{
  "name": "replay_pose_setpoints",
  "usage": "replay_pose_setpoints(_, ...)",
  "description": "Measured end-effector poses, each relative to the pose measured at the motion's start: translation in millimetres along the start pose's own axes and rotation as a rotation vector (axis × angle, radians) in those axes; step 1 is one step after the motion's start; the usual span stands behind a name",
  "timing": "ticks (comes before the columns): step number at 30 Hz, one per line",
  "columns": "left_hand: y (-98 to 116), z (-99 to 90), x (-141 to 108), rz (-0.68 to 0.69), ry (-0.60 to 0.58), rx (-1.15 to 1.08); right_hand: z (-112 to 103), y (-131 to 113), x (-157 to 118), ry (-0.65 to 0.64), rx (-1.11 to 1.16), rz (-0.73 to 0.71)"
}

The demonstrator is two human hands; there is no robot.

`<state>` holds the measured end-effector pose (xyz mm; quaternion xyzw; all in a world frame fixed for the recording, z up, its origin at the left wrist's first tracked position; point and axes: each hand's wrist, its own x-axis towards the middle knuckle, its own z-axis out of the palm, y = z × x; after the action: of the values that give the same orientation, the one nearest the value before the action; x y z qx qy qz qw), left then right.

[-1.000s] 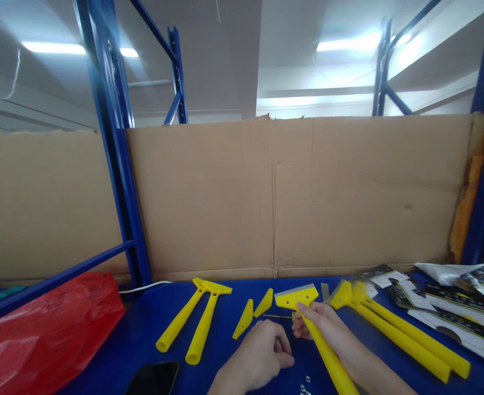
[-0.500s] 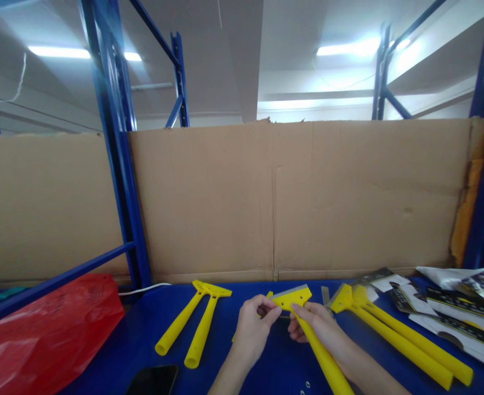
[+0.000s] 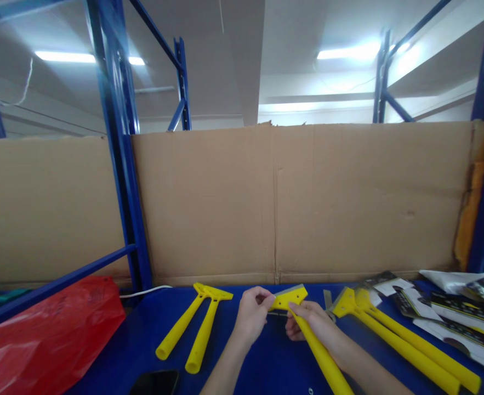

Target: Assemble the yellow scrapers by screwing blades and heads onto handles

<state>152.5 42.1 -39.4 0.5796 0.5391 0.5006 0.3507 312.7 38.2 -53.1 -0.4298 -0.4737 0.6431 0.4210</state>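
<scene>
A yellow long-handled scraper (image 3: 319, 351) slants up from the bottom edge, its wide head tilted up and a thin metal blade (image 3: 289, 289) along the far edge. My right hand (image 3: 309, 321) is closed around the neck just below the head, thumb on top. At the head's left end, my left hand (image 3: 252, 312) has its thumb and forefinger pinched together; whatever is between them is too small to make out. Two yellow scraper handles (image 3: 203, 329) lie to the left. On the right rest two more long yellow scrapers (image 3: 406, 340), one showing a blade.
Beyond the blue tabletop (image 3: 143, 334) stands a cardboard panel (image 3: 209, 203) between blue rack posts (image 3: 132, 219). A red plastic bag (image 3: 61, 334) lies left, a dark phone (image 3: 155, 382) at the front. Black-and-white packages (image 3: 463, 312) pile up right. One small metal nut (image 3: 311, 391) is near the front.
My left hand has drawn slightly left and up along the scraper head, fingertips pinched tighter. The scraper and right hand have barely shifted. The view has tilted a little.
</scene>
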Motion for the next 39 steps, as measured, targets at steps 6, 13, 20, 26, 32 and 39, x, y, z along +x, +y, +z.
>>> replay_pose_setpoints(6, 1.2, -3.2, -0.3, 0.09, 0.047, 0.04, -1.0, 3.0, 2.6, -0.013, 0.003, -0.01)
replay_pose_setpoints(13, -2.2, 1.2, -9.4, 0.186, 0.004, -0.011, -1.4, 11.8, 7.0, 0.011, -0.006, -0.033)
replay_pose_setpoints(20, -0.8, 4.2, -9.7, 0.144, 0.046, -0.014, -1.6, 11.6, 4.2, 0.0, -0.023, -0.051)
replay_pose_setpoints(26, 3.1, 5.3, -11.0, 0.006, -0.021, -0.19, 0.0, 11.8, 2.2, -0.002, -0.045, -0.073)
replay_pose_setpoints(32, 10.4, 3.4, -18.5, -0.241, -0.064, -0.364, -0.9, 15.5, 3.8, -0.015, -0.077, -0.083)
replay_pose_setpoints(39, 12.2, -0.8, -22.2, -0.275, -0.106, -0.366, -3.2, 12.6, -4.0, -0.06, -0.123, -0.098)
